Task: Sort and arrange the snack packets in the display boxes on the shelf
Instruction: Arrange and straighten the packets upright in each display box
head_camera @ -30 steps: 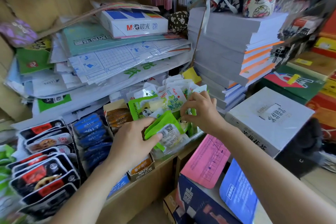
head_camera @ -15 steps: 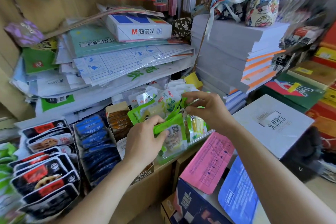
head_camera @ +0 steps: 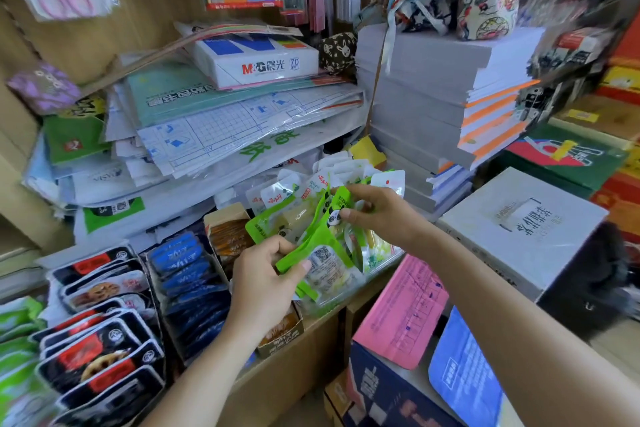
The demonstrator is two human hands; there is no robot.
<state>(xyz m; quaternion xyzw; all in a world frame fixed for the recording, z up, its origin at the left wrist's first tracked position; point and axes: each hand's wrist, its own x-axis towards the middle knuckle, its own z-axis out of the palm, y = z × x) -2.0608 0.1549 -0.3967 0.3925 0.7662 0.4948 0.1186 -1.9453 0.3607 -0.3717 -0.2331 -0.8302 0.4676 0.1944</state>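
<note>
Far out to the left of my left grip, the black-and-red packets (head_camera: 100, 350) stand in neat overlapping rows in their display box. The blue packets (head_camera: 187, 274) next to them are filed the same way. Just left of that grip, a cardboard display box (head_camera: 225, 215) holds brown packets (head_camera: 228, 239), also upright. I judge those three lots done.

My left grip (head_camera: 263, 281) is clamped on a small bunch of green panda packets (head_camera: 322, 263), fingers curled behind them and thumb pressed on the front one. That front packet is turned back side out, its code patch showing. The bunch sits right in the grip, above the front edge of the shelf (head_camera: 294, 364). Between the two grips, more of the green packets fan out loose, leaning at different angles. My right grip (head_camera: 381, 215) is pinched on the top edge of one of them, thumb and forefinger closed on it just by the panda face.

Beyond the right grip, toward the back, white packets (head_camera: 311, 184) lie heaped among green ones, in no row I can make out. Something clear shows below the right grip, but I cannot tell if it is a tray or a wrapper. My reading is that the left side is arranged and this green and white heap is left to sort, so the task is roughly midway.
</note>
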